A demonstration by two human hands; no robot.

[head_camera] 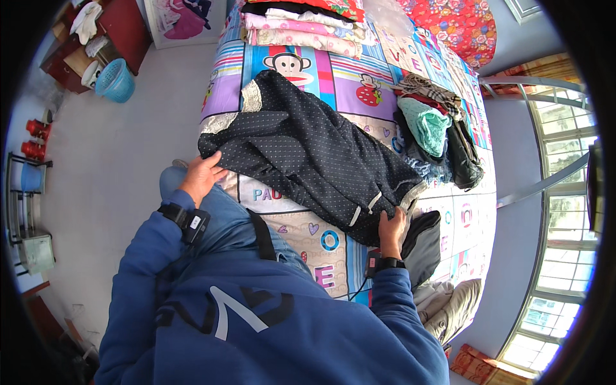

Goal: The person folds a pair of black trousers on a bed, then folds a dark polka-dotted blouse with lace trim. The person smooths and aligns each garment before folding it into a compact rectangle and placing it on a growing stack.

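Note:
A black garment (pixel 308 144) with small pale dots lies rumpled and stretched slantwise across the bed. Cream lace trim (pixel 252 96) edges its far left end, and more lace runs along its right end. Two short white strips (pixel 355 216) show near the right end. My left hand (pixel 202 175) is at the garment's lower left edge with its fingers spread; whether it pinches the cloth cannot be made out. At the lower right, my right hand (pixel 393 226) grips the cloth beside the lace.
Folded bedding (pixel 303 36) is stacked at the bed's far end. A pile of clothes with a mint-green piece (pixel 426 125) lies right of the garment. Nearer me are a black item (pixel 423 250) and beige clothing (pixel 447 308). A blue basket (pixel 115 82) stands on the floor (pixel 120 144).

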